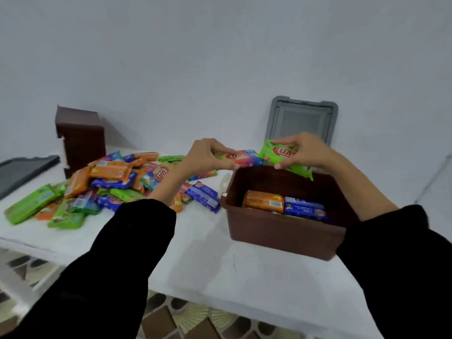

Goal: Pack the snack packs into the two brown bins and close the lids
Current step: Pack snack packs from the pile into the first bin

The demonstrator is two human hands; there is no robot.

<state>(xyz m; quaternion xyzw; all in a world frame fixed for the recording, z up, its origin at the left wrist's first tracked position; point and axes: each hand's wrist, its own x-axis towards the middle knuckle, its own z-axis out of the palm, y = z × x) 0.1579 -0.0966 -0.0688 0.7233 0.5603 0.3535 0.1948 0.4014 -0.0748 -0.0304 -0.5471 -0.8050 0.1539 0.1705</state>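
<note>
An open brown bin (pixel 281 231) stands on the white table at the right, with an orange pack (pixel 264 201) and a blue pack (pixel 304 208) lying inside. My right hand (pixel 303 150) holds a green snack pack (pixel 281 156) above the bin's far rim. My left hand (pixel 208 155) grips a multicoloured pack (pixel 244 159) just left of the bin's back corner. A heap of orange, green and blue snack packs (pixel 110 184) lies on the table at the left. A second brown bin (pixel 82 140) stands on its side behind the heap.
A grey lid (pixel 303 118) leans upright on the wall behind the open bin. Another dark lid (pixel 22 171) lies flat at the table's left edge. The table's front edge runs across the lower frame, with patterned floor tiles (pixel 195 319) below.
</note>
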